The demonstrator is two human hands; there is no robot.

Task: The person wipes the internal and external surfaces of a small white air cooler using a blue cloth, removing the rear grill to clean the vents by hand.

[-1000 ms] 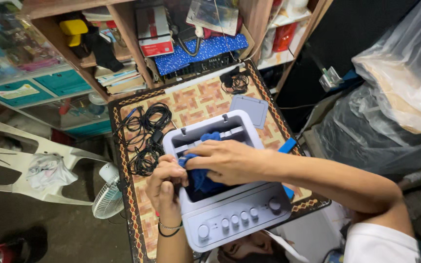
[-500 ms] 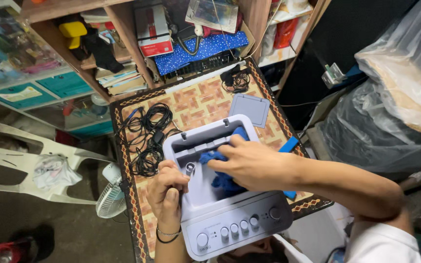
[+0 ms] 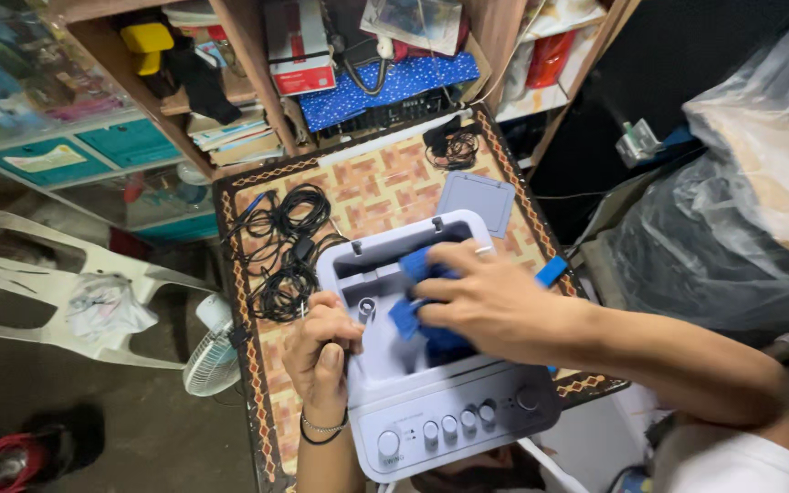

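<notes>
A pale grey appliance housing [image 3: 385, 365] with a row of knobs along its near edge lies open on the patterned table [image 3: 376, 187]. My right hand [image 3: 490, 297] presses a blue cloth [image 3: 413, 315] into the housing's open tray. My left hand [image 3: 321, 351] grips the housing's left wall, a bracelet on its wrist. Much of the cloth is hidden under my right hand.
A tangle of black cables [image 3: 280, 246] lies left of the housing. A loose grey lid [image 3: 477, 201] and a smaller cable bundle [image 3: 454, 146] lie behind it. Cluttered wooden shelves [image 3: 248, 73], a small white fan [image 3: 212, 356], a white plastic chair [image 3: 38, 292] and plastic-wrapped bundles [image 3: 741, 201] surround the table.
My right hand has slid the blue cloth from the tray's left side toward its middle and far end. My left hand keeps its hold on the left wall.
</notes>
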